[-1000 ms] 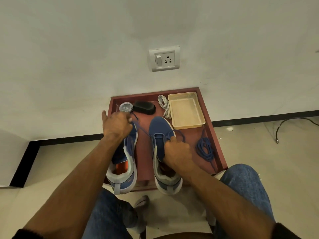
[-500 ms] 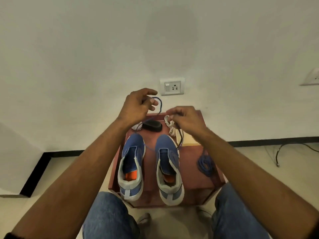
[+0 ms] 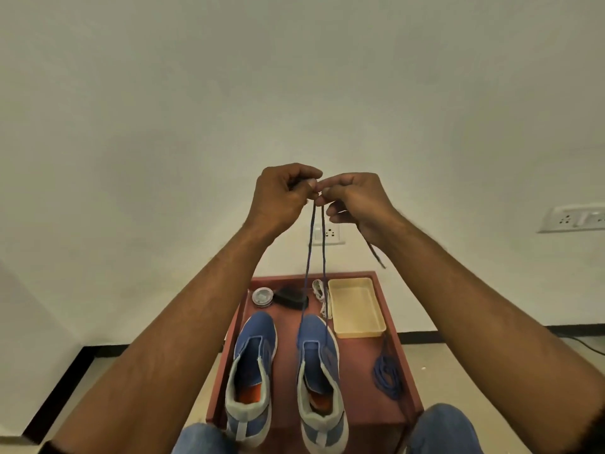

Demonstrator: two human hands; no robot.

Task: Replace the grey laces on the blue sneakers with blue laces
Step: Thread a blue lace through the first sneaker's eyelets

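Observation:
Two blue sneakers stand side by side on a low reddish table [image 3: 353, 381], the left sneaker [image 3: 251, 371] and the right sneaker [image 3: 320, 378], both without laces across the top. A blue lace [image 3: 316, 257] runs up from the right sneaker in two taut strands. My left hand [image 3: 281, 198] and my right hand [image 3: 355, 201] are raised high and held together, each pinching one strand near its end. A loose tail of lace hangs below my right wrist. A second blue lace [image 3: 388, 376] lies coiled on the table at the right. The grey laces [image 3: 322, 298] lie bunched at the back.
A shallow cream tray [image 3: 357, 308] sits at the table's back right. A small round tin [image 3: 262, 296] and a black brush [image 3: 291, 298] lie at the back left. The wall with a socket [image 3: 332, 233] stands just behind. My knees in jeans flank the table's front.
Both hands rose from the sneakers to high above the table and came together, drawing the blue lace up taut. The head tilted upward.

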